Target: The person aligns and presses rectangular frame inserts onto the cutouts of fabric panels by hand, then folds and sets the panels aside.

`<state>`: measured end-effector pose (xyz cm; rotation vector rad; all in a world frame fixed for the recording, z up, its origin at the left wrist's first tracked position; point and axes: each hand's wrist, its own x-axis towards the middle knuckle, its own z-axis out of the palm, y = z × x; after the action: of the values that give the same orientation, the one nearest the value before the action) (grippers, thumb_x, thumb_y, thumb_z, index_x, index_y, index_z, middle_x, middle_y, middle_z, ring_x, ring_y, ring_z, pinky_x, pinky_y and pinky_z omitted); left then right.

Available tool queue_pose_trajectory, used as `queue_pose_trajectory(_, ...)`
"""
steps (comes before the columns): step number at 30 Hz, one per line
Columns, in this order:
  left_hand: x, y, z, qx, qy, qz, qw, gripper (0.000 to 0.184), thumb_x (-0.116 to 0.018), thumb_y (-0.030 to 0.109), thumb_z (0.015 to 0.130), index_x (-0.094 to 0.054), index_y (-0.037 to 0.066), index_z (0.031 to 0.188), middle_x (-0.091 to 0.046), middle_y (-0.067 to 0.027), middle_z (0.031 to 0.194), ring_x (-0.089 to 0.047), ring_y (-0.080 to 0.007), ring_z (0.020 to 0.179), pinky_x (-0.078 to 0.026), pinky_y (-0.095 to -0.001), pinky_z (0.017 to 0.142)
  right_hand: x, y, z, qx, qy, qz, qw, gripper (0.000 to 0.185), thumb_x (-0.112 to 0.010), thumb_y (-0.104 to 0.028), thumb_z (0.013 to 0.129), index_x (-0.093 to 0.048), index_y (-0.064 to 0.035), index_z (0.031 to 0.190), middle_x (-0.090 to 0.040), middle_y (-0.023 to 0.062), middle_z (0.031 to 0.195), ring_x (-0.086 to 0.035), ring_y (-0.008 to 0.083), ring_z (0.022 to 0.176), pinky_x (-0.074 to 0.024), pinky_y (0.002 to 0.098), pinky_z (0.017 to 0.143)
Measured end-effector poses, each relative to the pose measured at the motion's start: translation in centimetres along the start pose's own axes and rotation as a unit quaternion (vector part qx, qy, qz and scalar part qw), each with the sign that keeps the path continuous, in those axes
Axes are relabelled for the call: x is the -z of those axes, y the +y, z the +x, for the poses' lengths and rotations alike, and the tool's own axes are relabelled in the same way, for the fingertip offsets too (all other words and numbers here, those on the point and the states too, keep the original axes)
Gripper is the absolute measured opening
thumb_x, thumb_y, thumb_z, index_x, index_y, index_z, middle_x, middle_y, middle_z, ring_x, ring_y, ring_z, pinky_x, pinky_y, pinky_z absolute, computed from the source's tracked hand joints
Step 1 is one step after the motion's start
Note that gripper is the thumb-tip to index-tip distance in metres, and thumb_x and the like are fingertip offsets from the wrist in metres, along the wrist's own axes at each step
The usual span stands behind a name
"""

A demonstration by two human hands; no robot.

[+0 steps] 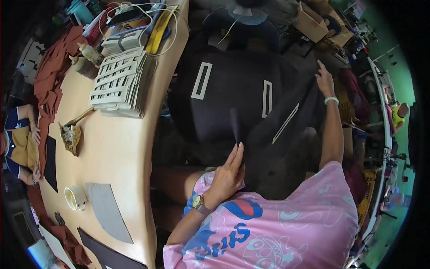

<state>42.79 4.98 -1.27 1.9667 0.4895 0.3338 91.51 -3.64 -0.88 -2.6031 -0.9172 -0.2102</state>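
Note:
A large dark cloth (233,96) is spread out in front of my lap, beside the table. White rectangular frames with slits lie on it: one frame (202,80) at left, another frame (267,98) in the middle, and a third, narrow one (285,123) on a slanting fold. My left hand (229,174), with a watch on its wrist, pinches the cloth's near edge, where a small peak stands up. At the far right edge, my right hand (325,81), wearing a beaded bracelet, grips the cloth between thumb and fingers, its arm stretched out.
The table (130,166) at left bears a stack of slotted white pieces (118,80), a glue-crusted brush (71,136), squeeze bottles (91,54), a cup (75,197) and a grey piece (107,208). Another person (21,143) works across it. Cardboard boxes (310,23) stand far right.

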Motion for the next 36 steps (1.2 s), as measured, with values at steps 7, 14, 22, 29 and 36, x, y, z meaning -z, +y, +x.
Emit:
queue_pose_trajectory(7, -2.1, -4.6, 1.1, 0.106, 0.065, 0.085, 0.989, 0.083, -0.061, 0.014, 0.081, -0.007, -0.001, 0.143, -0.024, -0.0346, 0.139, -0.061, -0.0426, 0.08, -0.052, -0.0426, 0.069, -12.7, -8.3, 5.0, 0.118, 0.074, -0.02, 0.99, 0.052, -0.06, -0.006, 0.08, -0.047, -0.0186, 0.129, -0.066, 0.014, 0.096, -0.062, 0.0327, 0.088, -0.0483, 0.0433, 0.079)
queue_pose_trajectory(14, -3.4, -4.9, 1.7, 0.153, 0.079, 0.073, 0.982, 0.086, -0.062, 0.016, 0.08, -0.004, -0.004, 0.142, -0.018, -0.0374, 0.14, -0.057, -0.0485, 0.09, -0.051, -0.0445, 0.074, -19.9, -17.7, 8.1, 0.185, 0.114, 0.05, 0.975, 0.048, -0.055, -0.008, 0.084, -0.045, -0.0144, 0.131, -0.062, 0.0122, 0.107, -0.053, 0.028, 0.106, -0.031, 0.0469, 0.1)
queue_pose_trajectory(22, -3.1, -6.4, 3.8, 0.182, 0.162, 0.076, 0.967, 0.088, -0.062, 0.017, 0.08, -0.003, -0.005, 0.141, -0.02, -0.0402, 0.137, -0.055, -0.0502, 0.095, -0.05, -0.0453, 0.078, -24.9, -20.1, 9.2, 0.142, 0.081, 0.042, 0.986, 0.049, -0.056, -0.011, 0.084, -0.045, -0.0166, 0.131, -0.063, 0.0129, 0.102, -0.055, 0.0293, 0.102, -0.0289, 0.0504, 0.1)
queue_pose_trajectory(29, -2.1, -6.0, 3.3, 0.249, 0.14, 0.059, 0.957, 0.09, -0.063, 0.02, 0.079, -0.003, 0.0, 0.143, -0.013, -0.0348, 0.143, -0.056, -0.0501, 0.091, -0.051, -0.0455, 0.074, -25.2, -23.2, 6.8, 0.087, 0.07, -0.024, 0.993, 0.06, -0.06, -0.022, 0.084, -0.034, -0.0124, 0.137, -0.053, 0.0186, 0.12, -0.045, 0.0338, 0.116, -0.0302, 0.0546, 0.095)
queue_pose_trajectory(36, 2.5, -5.2, -2.9, 0.174, 0.282, 0.037, 0.943, 0.09, -0.063, 0.014, 0.081, 0.0, 0.005, 0.145, -0.01, -0.0281, 0.147, -0.062, -0.036, 0.092, -0.053, -0.0391, 0.072, -19.4, -30.3, -1.8, 0.278, 0.153, 0.178, 0.931, 0.063, -0.057, -0.028, 0.088, -0.03, 0.0012, 0.137, -0.04, 0.0222, 0.135, -0.033, 0.0393, 0.127, -0.0283, 0.052, 0.099)
